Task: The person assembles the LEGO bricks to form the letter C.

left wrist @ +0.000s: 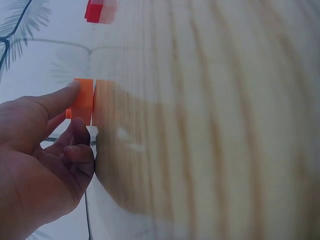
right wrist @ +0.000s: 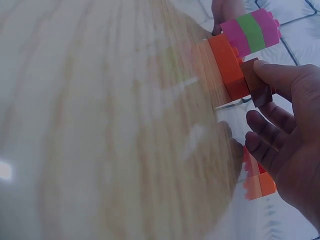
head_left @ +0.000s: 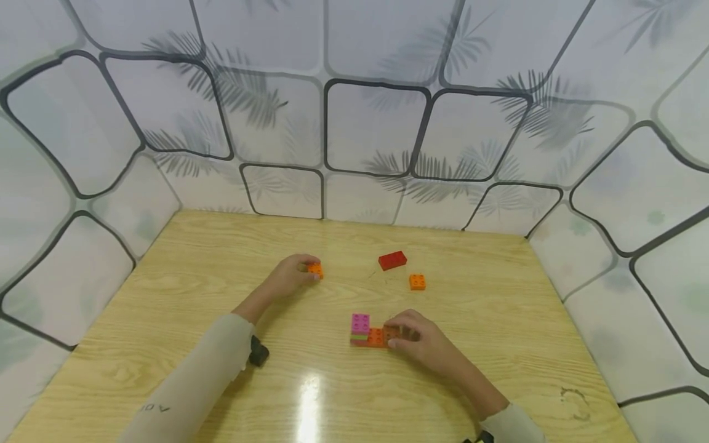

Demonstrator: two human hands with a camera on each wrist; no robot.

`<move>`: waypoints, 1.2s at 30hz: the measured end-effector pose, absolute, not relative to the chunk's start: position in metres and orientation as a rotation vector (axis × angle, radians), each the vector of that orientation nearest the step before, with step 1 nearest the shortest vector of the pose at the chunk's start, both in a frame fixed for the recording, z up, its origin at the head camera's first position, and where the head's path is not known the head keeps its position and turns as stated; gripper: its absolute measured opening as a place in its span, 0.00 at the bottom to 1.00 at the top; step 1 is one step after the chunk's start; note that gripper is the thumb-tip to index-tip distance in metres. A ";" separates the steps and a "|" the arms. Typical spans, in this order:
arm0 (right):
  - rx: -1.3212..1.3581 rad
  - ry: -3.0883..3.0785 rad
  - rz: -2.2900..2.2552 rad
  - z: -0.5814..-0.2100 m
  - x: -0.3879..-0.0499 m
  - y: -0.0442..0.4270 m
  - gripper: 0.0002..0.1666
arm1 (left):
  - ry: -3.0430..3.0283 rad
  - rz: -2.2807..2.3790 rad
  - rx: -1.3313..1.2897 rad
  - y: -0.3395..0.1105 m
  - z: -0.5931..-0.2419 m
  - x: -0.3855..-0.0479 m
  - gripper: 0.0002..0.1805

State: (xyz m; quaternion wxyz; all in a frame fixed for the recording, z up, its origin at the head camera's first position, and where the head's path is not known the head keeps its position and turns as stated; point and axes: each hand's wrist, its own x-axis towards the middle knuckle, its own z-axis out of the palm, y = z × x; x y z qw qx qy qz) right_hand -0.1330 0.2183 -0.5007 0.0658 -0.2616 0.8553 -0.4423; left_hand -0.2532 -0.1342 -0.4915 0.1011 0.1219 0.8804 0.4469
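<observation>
The left hand (head_left: 289, 275) pinches a small orange brick (head_left: 316, 269) at the table's left-centre; in the left wrist view the brick (left wrist: 84, 102) stands at the table surface between thumb and fingers. The right hand (head_left: 423, 341) pinches a brown brick (head_left: 391, 333) over the right end of a longer orange-red brick (head_left: 375, 337). In the right wrist view the brown brick (right wrist: 257, 84) touches the orange-red brick (right wrist: 229, 67), and whether it is pressed fully down I cannot tell. A pink-green-pink stack (head_left: 360, 323) stands on the left end.
Behind the right hand lie a red brick (head_left: 392, 260) and a small orange brick (head_left: 417, 282) on the wooden table (head_left: 221, 246). A patterned white wall (head_left: 376, 129) encloses the back and sides of the table.
</observation>
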 end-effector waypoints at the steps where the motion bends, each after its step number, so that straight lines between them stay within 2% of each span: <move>1: -0.777 2.580 -1.331 -0.500 -0.133 0.218 0.20 | 2.596 1.324 0.360 -0.134 -0.492 -0.253 0.25; 12: -0.803 2.556 -1.358 -0.469 -0.120 0.208 0.18 | 2.556 1.366 0.393 -0.135 -0.489 -0.249 0.25; 23: -0.770 2.592 -1.314 -0.498 -0.131 0.217 0.20 | 2.592 1.379 0.427 -0.125 -0.478 -0.234 0.23; 36: -0.782 2.573 -1.324 -0.504 -0.135 0.220 0.21 | 2.560 1.383 0.469 -0.112 -0.457 -0.203 0.21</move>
